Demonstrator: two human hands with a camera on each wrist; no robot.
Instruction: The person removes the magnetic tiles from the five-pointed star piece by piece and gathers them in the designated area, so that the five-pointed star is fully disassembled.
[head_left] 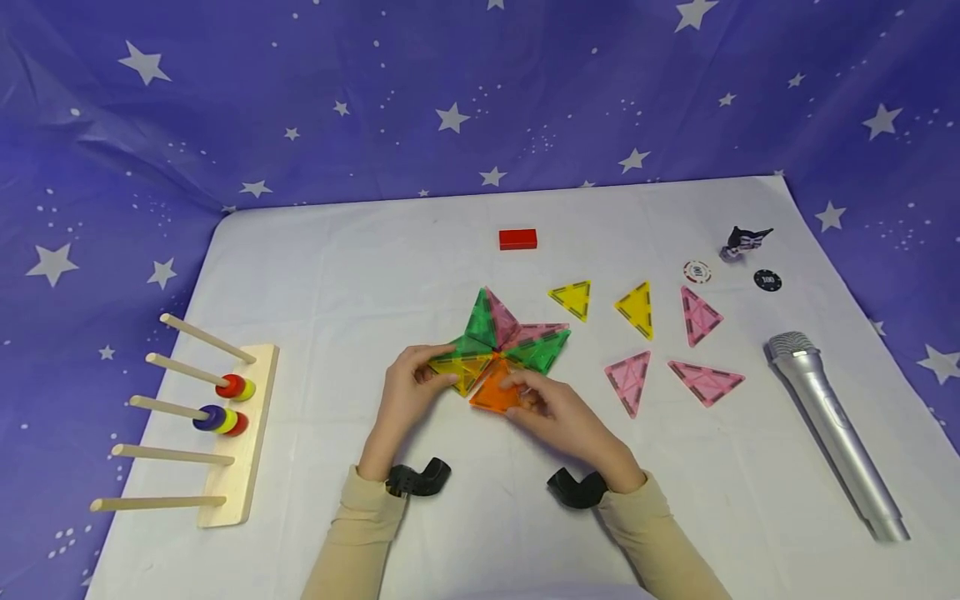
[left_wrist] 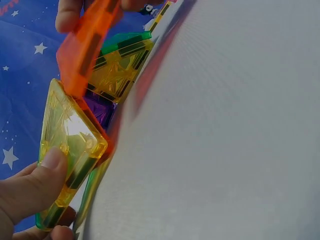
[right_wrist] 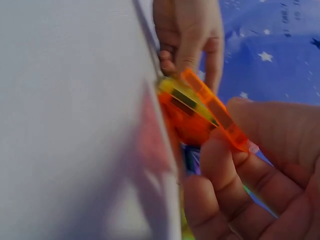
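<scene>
Head view shows, on the near side of the tile cluster [head_left: 491, 343], the right hand [head_left: 562, 417] with an orange tile [head_left: 491, 393] pinched between thumb and fingers. At the left side of the cluster, the left hand [head_left: 408, 385] holds a yellow tile [head_left: 461, 379], with the thumb on its face, as the left wrist view shows well. Both wrist views show the orange tile tilted; whether its edge already touches the cluster, I cannot tell.

To do this step well, I think the left hand should only steady the yellow tile, without lifting. The orange tile should come slowly, its edge parallel to the neighbouring edge, and the right fingers should release only after both edges sit flush. A push toward the middle could probably fold the raised pieces.

Farther, right of the cluster, lie three pink tiles [head_left: 628, 383] and two yellow triangles [head_left: 636, 310]; these can wait. Beyond the cluster is a red block [head_left: 517, 239].
</scene>
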